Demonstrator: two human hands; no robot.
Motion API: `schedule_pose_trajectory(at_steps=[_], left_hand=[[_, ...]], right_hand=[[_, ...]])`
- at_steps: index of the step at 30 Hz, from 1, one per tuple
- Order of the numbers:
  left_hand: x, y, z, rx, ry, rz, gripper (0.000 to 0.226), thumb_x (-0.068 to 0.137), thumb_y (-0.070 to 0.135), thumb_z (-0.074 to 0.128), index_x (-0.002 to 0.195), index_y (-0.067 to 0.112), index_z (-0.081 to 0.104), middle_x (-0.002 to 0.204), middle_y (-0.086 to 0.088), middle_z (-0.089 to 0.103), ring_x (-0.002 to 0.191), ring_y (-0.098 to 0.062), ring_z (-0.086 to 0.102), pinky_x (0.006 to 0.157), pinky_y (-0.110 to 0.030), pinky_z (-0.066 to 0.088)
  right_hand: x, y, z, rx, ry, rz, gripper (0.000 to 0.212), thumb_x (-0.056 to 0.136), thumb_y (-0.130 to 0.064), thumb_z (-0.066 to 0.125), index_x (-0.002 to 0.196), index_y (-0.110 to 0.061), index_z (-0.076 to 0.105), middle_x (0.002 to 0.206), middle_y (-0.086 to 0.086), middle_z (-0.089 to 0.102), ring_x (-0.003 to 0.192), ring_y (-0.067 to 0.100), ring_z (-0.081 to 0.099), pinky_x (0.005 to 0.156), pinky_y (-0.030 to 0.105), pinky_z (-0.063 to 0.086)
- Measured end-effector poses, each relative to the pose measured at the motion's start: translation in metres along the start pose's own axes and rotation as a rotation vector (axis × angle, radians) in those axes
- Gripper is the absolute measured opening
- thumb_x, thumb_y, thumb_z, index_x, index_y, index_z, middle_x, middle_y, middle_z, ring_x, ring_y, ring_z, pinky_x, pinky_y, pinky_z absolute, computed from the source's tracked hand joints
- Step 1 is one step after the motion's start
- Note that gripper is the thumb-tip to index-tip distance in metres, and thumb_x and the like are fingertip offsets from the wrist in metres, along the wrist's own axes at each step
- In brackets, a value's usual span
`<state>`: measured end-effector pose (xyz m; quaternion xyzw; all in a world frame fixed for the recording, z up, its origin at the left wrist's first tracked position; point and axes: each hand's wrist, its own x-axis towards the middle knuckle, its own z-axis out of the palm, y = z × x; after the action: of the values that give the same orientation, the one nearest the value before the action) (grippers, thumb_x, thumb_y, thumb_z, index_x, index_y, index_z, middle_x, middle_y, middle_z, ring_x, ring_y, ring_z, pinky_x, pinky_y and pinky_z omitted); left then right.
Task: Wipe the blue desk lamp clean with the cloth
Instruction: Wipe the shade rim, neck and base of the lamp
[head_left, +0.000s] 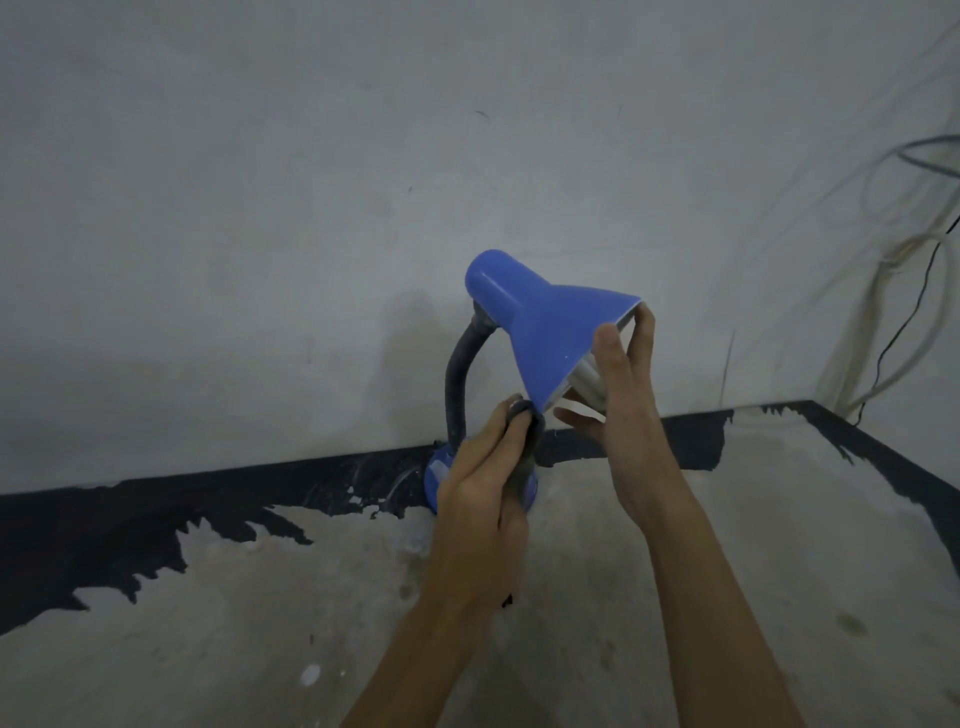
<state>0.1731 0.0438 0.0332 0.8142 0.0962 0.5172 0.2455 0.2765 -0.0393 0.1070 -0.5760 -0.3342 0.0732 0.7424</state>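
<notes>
So we've got a big grey plaster wall (311, 208) filling most of the view, scuffed here and there. Under it sits a worn tabletop (260, 623), pale and scraped down the middle with ragged black paint left along the back and right edges. Over in the right corner a bunch of pale and black cables (904, 291) hang down the wall.

The blue desk lamp with its cone-shaped shade (545, 322) stands near the back of the tabletop, right by the wall. Its round blue base (435, 475) is mostly hidden behind our left hand, and a dark flexible neck (460, 379) curves up from it to the shade, which is tipped so the open mouth faces down and to the right.

Our right hand (623, 415) is grasping the shade at its rim: thumb on the blue outside, fingers wrapped round the edge with tips at the far side, a couple of lower fingers sticking out underneath.

Our left hand (483, 483) is clenched round a dark bunched-up cloth (524, 436), with the top of the cloth pressed against the lowest edge of the shade.
</notes>
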Motion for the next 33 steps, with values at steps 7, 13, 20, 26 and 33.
schedule_pose_trajectory(at_steps=[7,13,20,26,33], left_hand=[[0.026,0.028,-0.013,0.051,0.046,0.249,0.059,0.083,-0.019,0.067,0.137,-0.004,0.047,0.141,-0.007,0.05,0.128,-0.024,0.053,0.115,-0.019,0.033],[0.046,0.035,-0.015,0.193,0.006,0.341,0.05,0.086,-0.006,0.067,0.133,-0.003,0.052,0.132,-0.017,0.064,0.112,-0.034,0.063,0.112,-0.021,0.036],[0.029,0.036,-0.025,0.097,-0.062,0.279,0.046,0.091,-0.012,0.057,0.136,-0.001,0.056,0.139,-0.012,0.058,0.128,-0.019,0.051,0.115,-0.016,0.031],[0.034,0.029,-0.043,-0.112,-0.098,0.058,0.048,0.088,-0.014,0.048,0.129,0.003,0.064,0.123,0.0,0.06,0.114,-0.005,0.056,0.101,-0.013,0.043],[0.042,0.018,-0.072,-0.35,-0.142,-0.23,0.055,0.088,-0.011,0.052,0.12,0.032,0.064,0.118,0.009,0.064,0.108,-0.003,0.062,0.084,-0.011,0.05]], right_hand=[[-0.001,-0.002,0.0,0.019,0.018,0.034,0.065,0.085,-0.072,0.046,0.141,-0.059,0.017,0.132,-0.011,0.056,0.112,0.012,0.065,0.091,0.038,0.058],[0.0,0.001,-0.002,0.053,0.008,0.03,0.074,0.09,-0.067,0.05,0.152,-0.048,0.016,0.135,-0.003,0.06,0.109,0.009,0.069,0.093,0.044,0.059],[-0.001,0.0,-0.006,0.009,0.0,0.079,0.091,0.074,-0.079,0.046,0.151,-0.054,0.008,0.145,-0.002,0.051,0.121,0.021,0.062,0.098,0.049,0.054],[0.001,-0.001,-0.004,0.001,0.023,0.068,0.086,0.078,-0.074,0.049,0.152,-0.053,0.011,0.137,-0.01,0.053,0.121,0.015,0.059,0.101,0.046,0.051],[0.001,-0.003,-0.013,-0.094,0.164,-0.055,0.083,0.073,-0.074,0.055,0.146,-0.035,0.042,0.144,-0.002,0.051,0.127,0.015,0.056,0.09,0.028,0.052]])
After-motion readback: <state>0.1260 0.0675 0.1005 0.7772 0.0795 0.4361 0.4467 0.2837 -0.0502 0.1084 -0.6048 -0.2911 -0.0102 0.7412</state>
